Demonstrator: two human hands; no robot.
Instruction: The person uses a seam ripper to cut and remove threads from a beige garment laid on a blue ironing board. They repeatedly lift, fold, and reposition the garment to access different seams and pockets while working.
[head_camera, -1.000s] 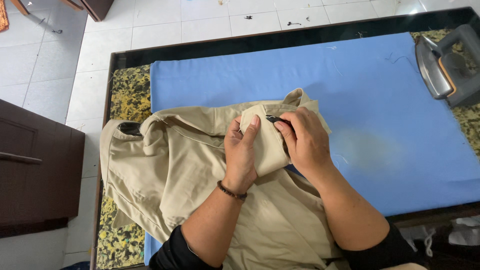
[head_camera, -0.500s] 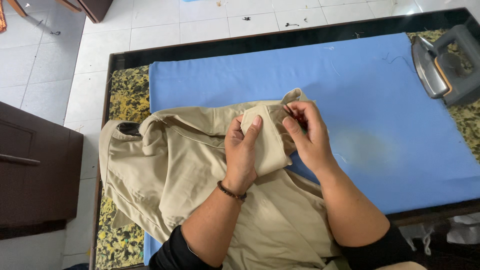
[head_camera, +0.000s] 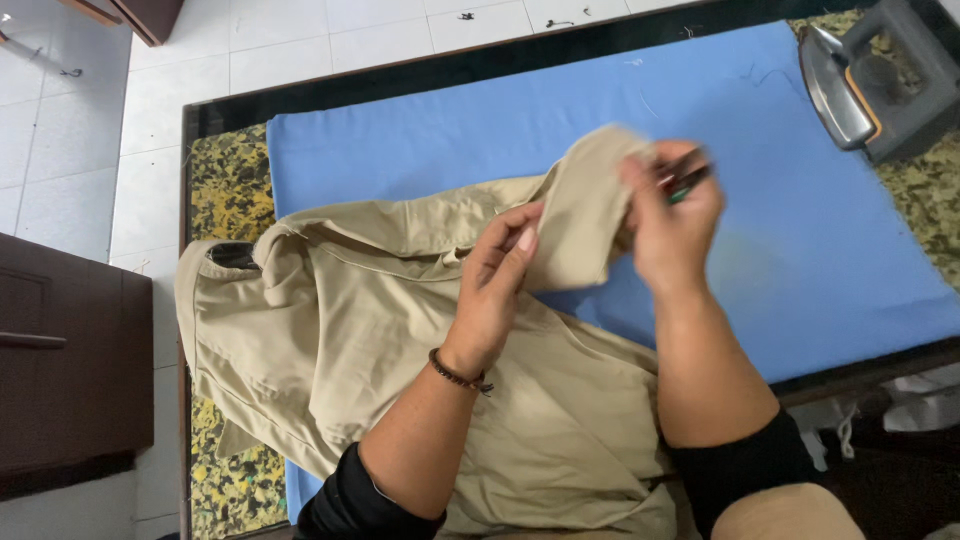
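Blurred small tool (head_camera: 686, 176) in right hand (head_camera: 672, 215); iron (head_camera: 872, 78) partly cut off.

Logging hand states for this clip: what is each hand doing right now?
Left hand: pinching the beige garment.
Right hand: closed on the garment flap and a small dark tool.

Garment (head_camera: 400, 330) lies on cloth (head_camera: 500, 120) covering table (head_camera: 215, 110), left-centre. Iron (head_camera: 860, 85) at far right corner. Cabinet (head_camera: 60, 370) left of table.
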